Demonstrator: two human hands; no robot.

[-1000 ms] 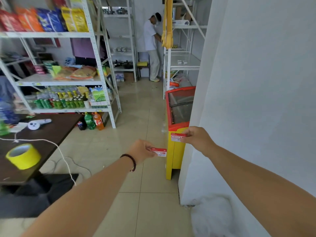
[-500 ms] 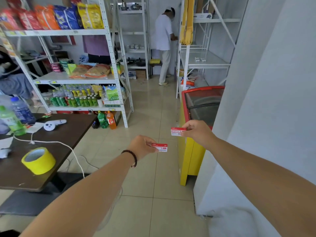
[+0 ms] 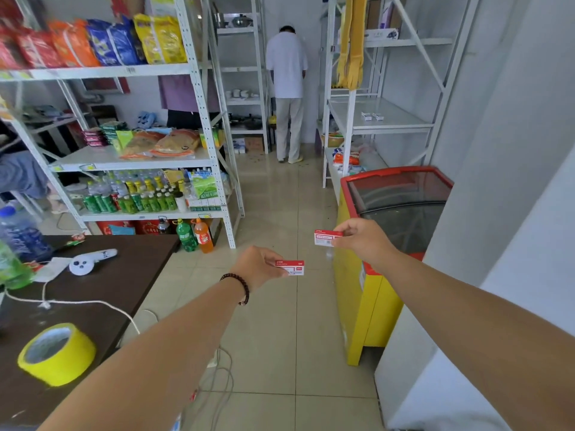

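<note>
Both my arms are stretched out over the tiled floor of a small shop. My left hand (image 3: 259, 266), with a dark bead bracelet at the wrist, pinches a small red and white price tag (image 3: 292, 267) by its left end. A little higher and to the right, my right hand (image 3: 362, 239) pinches a second red and white price tag (image 3: 325, 237) by its right end. The two tags are apart and do not touch.
A dark table (image 3: 102, 293) at left carries a yellow tape roll (image 3: 56, 353), a white controller (image 3: 90, 259), a cord and bottles. White shelves (image 3: 199, 98) hold snacks and drinks. A red-rimmed yellow chest freezer (image 3: 370, 293) stands by the white wall at right. A person (image 3: 287, 88) stands at the aisle's far end.
The view has swung left and drawn back, so the freezer sits further right and more of the table shows. Both hands still hold their tags, now slightly further apart.
</note>
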